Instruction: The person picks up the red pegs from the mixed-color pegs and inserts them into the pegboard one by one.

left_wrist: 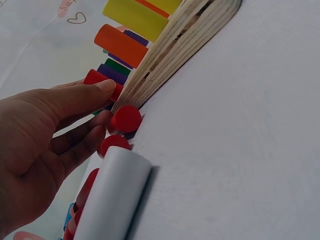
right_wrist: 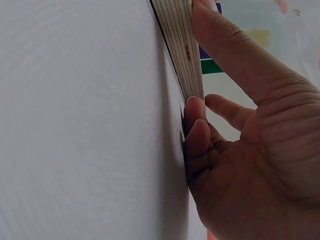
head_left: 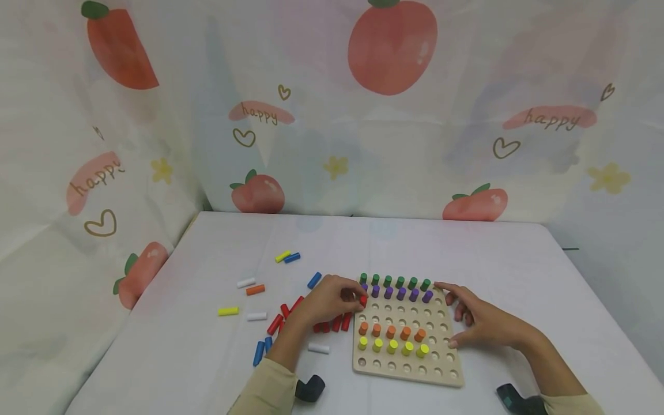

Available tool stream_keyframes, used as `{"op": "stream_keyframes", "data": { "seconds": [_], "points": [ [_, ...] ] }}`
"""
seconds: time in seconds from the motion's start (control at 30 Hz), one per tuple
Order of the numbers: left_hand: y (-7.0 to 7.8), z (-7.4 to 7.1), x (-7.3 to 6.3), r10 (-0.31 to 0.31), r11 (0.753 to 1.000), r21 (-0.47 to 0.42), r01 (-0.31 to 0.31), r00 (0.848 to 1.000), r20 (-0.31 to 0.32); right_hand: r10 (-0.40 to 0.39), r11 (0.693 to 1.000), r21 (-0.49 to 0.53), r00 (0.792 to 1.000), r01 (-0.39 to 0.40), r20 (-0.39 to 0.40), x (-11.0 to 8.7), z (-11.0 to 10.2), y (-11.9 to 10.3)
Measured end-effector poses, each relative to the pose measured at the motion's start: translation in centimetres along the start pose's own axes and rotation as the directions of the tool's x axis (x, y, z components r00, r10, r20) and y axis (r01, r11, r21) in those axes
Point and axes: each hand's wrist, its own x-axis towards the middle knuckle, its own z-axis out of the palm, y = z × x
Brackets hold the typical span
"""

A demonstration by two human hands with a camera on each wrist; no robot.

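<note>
My left hand pinches a red peg between thumb and fingers at the left edge of the wooden pegboard. In the left wrist view this peg stands upright from the board, beside the purple ones. At the board's right side, my right hand holds the edge, thumb over the top and curled fingers against the side. Green pegs fill the back row, with purple pegs in front of them. Orange pegs and yellow pegs stand in rows nearer the front.
Loose red pegs lie left of the board, partly behind the left forearm. Scattered around are white pegs, blue pegs, yellow pegs and an orange peg. A printed curtain hangs behind the white table.
</note>
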Motion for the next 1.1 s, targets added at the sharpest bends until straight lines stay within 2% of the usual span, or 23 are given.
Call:
{"op": "stream_keyframes", "data": {
  "seconds": [0.37,0.67,0.9,1.1],
  "points": [
    [-0.2,-0.2,0.0,-0.011,1.000,0.002,0.011,1.000,-0.008,-0.008,1.000,-0.005,1.000,0.008,-0.003,0.2,0.0,0.2],
    [-0.3,-1.7,-0.8,-0.038,0.999,0.006,0.038,0.999,0.024,0.022,1.000,0.004,1.000,-0.022,-0.002,0.1,0.1,0.4],
    [-1.6,-2.6,-1.9,-0.058,0.998,0.022,0.058,0.998,-0.002,0.016,1.000,0.009,1.000,-0.016,0.013,0.2,0.1,0.3],
    [-2.4,-3.2,-3.1,-0.052,0.997,0.047,0.054,0.998,-0.039,0.020,1.000,-0.014,1.000,-0.019,0.013,0.2,0.0,0.1]
  ]
}}
